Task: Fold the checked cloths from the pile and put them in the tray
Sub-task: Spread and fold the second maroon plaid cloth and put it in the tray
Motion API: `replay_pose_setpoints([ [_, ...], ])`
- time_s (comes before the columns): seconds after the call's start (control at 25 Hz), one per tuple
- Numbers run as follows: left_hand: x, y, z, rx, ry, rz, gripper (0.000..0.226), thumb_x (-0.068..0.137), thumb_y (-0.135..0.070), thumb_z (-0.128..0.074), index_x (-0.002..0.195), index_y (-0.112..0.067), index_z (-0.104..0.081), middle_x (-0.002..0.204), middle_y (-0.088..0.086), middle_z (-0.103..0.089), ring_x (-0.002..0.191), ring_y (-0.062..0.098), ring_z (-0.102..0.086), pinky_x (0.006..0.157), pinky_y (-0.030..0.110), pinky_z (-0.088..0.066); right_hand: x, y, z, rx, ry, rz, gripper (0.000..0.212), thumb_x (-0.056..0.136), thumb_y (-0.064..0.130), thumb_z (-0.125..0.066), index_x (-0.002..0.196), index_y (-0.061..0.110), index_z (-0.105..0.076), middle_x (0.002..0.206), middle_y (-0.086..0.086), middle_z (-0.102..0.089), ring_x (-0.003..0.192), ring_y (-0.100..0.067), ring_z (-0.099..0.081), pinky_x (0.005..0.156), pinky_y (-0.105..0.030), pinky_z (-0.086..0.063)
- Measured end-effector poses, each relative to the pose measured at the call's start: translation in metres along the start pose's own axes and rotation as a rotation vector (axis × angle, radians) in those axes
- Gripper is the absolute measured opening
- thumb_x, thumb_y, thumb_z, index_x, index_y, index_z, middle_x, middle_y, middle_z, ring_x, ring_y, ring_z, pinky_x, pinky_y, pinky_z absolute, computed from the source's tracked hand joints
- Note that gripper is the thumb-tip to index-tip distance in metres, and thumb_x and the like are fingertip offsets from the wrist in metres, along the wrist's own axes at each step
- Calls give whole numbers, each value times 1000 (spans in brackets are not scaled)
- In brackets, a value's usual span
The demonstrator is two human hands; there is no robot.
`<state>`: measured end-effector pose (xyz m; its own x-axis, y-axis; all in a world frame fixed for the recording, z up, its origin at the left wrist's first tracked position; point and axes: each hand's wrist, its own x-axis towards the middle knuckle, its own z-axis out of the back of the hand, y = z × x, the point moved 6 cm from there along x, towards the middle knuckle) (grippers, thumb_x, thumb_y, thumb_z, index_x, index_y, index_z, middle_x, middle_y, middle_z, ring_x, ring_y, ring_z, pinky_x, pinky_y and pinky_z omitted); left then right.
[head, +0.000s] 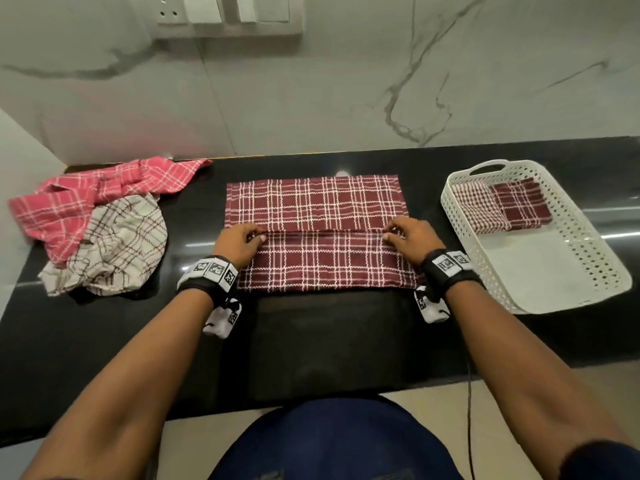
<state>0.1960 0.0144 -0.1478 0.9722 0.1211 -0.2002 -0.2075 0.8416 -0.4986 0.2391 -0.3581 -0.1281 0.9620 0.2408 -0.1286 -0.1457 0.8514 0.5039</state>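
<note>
Pinching the folded edge at either end, the left hand [239, 244] and right hand [414, 242] hold the maroon cloth [315, 206], lying long left-to-right before them, the tray [533, 268] nearer the right hand.

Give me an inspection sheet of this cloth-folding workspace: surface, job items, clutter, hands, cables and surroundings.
Surface: black glossy counter, with light reflections on it.
Job's things: maroon checked cloth spread in the centre, near edge folded over; pink cloth and cream cloth piled unfolded on the left; white tray on the right, with a folded maroon cloth and a folded red-and-white cloth at its far end.
Clutter: nothing seen.
Hands: left hand and right hand each pinch the folded edge of the maroon checked cloth, one at each end.
Cables: thin dark cable hangs beside the right forearm.
Surroundings: marble wall behind the counter, switch plate at the top.
</note>
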Motion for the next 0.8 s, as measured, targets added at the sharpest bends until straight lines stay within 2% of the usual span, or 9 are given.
replay_pose_setpoints([
  [0.08, 1, 9, -17, 34, 62, 58, 27, 96, -34, -60, 117, -20, -68, 113, 8, -70, 97, 26, -64, 80, 29, -45, 10, -14, -12, 18, 94, -54, 16, 87, 26, -74, 97, 14, -73, 98, -3, -71, 93, -21, -64, 84, -32, -49],
  [0.24, -27, 24, -30, -79, 50, 70, 21, 94, -36, -61, 109, -25, -70, 95, -3, -69, 89, 18, -64, 75, 28, -47, -14, -37, -16, 137, 133, -54, 20, 84, 32, -78, 98, 19, -71, 100, 4, -70, 93, -13, -64, 84, -28, -48],
  [0.4, -52, 19, -30, -169, 198, 23, 9, 93, -32, -65, 97, -28, -72, 87, -10, -71, 81, 7, -64, 78, 31, -53, -29, -41, -4, 187, 218, -32, 17, 81, 30, -81, 91, 20, -73, 94, 6, -72, 90, -11, -68, 85, -30, -53],
  [0.56, -10, 6, 12, -239, 32, 5, 10, 91, -35, -67, 91, -28, -74, 82, -14, -72, 79, 2, -65, 72, 25, -51, 23, -33, 38, 377, 87, -32, 17, 77, 31, -85, 85, 23, -73, 88, 8, -76, 79, -7, -72, 72, -25, -57],
  [0.68, 25, 10, 37, -201, -57, -6, 9, 89, -34, -69, 89, -27, -75, 83, -10, -73, 80, 9, -66, 71, 27, -51, 70, -27, 54, 391, 14, -29, 18, 75, 30, -86, 82, 20, -73, 80, 5, -75, 72, -7, -69, 67, -21, -54],
  [0.8, 63, 28, 39, -151, -4, 90, 17, 91, -35, -68, 94, -20, -75, 92, 2, -74, 87, 20, -68, 81, 34, -52, 115, -29, 45, 331, 29, -67, 17, 78, 22, -85, 84, 10, -75, 81, -4, -74, 72, -13, -66, 73, -29, -54],
])
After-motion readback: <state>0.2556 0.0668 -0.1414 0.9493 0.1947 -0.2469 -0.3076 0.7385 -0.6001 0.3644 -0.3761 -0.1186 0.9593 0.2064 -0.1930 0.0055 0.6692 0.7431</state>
